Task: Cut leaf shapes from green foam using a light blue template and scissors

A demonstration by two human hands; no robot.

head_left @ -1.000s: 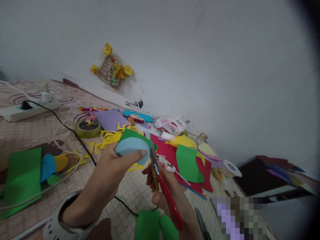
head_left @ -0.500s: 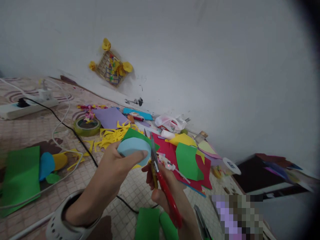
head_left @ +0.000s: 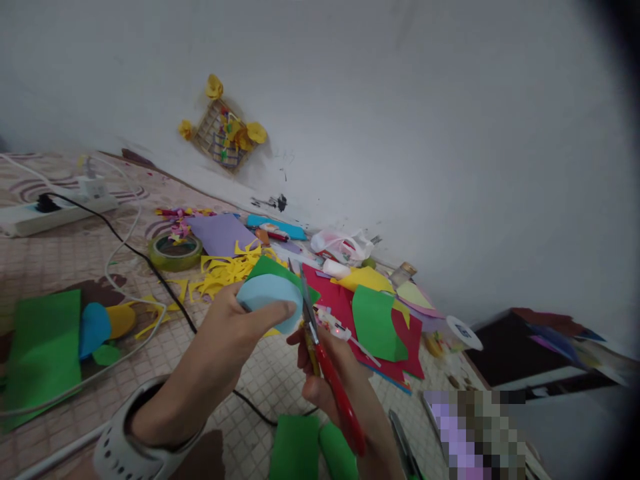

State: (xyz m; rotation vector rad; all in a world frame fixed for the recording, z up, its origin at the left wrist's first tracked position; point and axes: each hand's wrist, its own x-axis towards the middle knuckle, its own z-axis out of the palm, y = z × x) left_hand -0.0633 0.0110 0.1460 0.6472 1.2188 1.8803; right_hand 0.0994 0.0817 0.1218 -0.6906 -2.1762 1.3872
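Note:
My left hand (head_left: 227,340) pinches a light blue paper piece (head_left: 267,297) with a green paper piece (head_left: 273,268) behind it, thumb pressed on the front. My right hand (head_left: 333,380) is closed around red-handled scissors (head_left: 325,363). Their blades point up along the right edge of the blue paper. I wear a white band on my left wrist (head_left: 120,443).
Coloured paper sheets and scraps litter the patterned floor: red and green sheets (head_left: 373,323), yellow cuttings (head_left: 223,273), a purple sheet (head_left: 220,235), a green sheet (head_left: 43,350). A tape roll (head_left: 175,252), power strip (head_left: 45,217), cables and a wall ornament (head_left: 225,137) are near.
Almost nothing has changed. The view shifted slightly; both hands keep the paper and scissors in the same position.

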